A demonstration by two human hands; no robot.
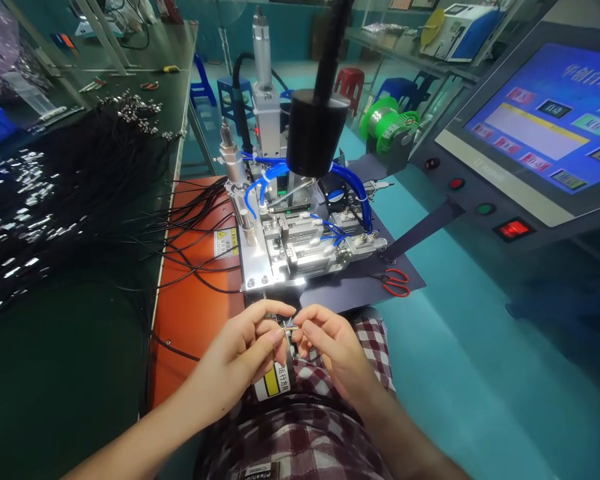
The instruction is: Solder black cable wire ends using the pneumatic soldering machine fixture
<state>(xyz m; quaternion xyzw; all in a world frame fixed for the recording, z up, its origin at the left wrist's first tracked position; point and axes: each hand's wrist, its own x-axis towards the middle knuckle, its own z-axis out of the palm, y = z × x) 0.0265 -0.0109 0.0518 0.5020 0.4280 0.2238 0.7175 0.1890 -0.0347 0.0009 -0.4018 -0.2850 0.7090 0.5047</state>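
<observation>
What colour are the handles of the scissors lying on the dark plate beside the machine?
The scissors' handles are red, seen best in the head view.

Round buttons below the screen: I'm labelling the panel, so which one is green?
The round button nearest the lit red switch; the other two look red or dark.

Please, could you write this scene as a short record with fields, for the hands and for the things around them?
Left hand: fingers pinch thin coloured wires
Right hand: fingers at the same wires
Machine: silver metal machine with blue tubes, beyond the hands
Tool: red-handled metal scissors, on the machine's dark flat base
Spool: round green spool, behind the machine
Left side: heap of thin black cables
Right side: lit blue rectangular screen
</observation>
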